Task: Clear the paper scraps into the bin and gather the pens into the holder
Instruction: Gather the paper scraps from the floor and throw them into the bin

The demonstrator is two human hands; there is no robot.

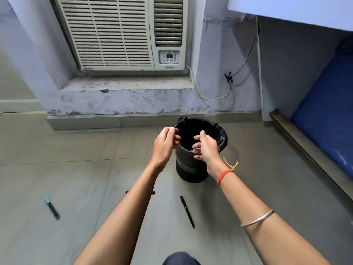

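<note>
Grey tiled floor (76,146) met a scuffed wall under an air conditioner (118,33). Both hands, left hand (165,143) and right hand (206,147), hung loosely curled over the bin (191,169); black pen (187,211) lay near, marker (52,208) left.

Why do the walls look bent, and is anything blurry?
Head view: the wide lens bows straight lines near the edges, such as the AC and bench; light is soft and even with faint shadows; hands over the bin look slightly soft.
</note>
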